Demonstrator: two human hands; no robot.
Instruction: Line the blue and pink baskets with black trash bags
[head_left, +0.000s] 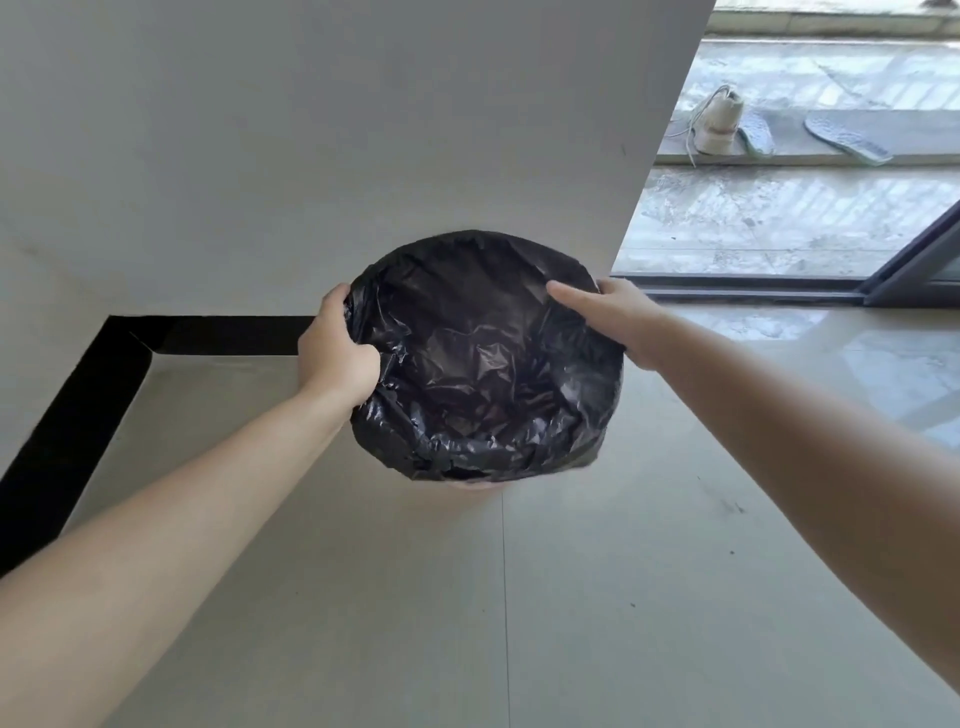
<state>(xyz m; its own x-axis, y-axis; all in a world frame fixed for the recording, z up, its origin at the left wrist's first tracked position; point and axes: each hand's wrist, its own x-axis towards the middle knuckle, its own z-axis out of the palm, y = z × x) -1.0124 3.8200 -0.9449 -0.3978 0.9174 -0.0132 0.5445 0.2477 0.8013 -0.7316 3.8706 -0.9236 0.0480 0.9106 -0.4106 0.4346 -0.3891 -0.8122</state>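
Observation:
A black trash bag (483, 364) lines a round basket and is folded out over its whole rim, hiding almost all of it. Only a thin pinkish sliver of the basket (470, 485) shows under the bag's near edge. My left hand (336, 347) grips the bag-covered rim on the left side, thumb inside. My right hand (615, 319) lies on the right side of the rim with its fingers stretched along the bag. The basket is up against a white wall. No blue basket is in view.
A white wall (311, 130) with a black skirting strip (78, 415) rises behind and to the left. Pale floor tiles (597, 597) spread in front. A sliding door track (753, 291) is at right, with a white shoe (719, 122) and insoles (847, 137) beyond it.

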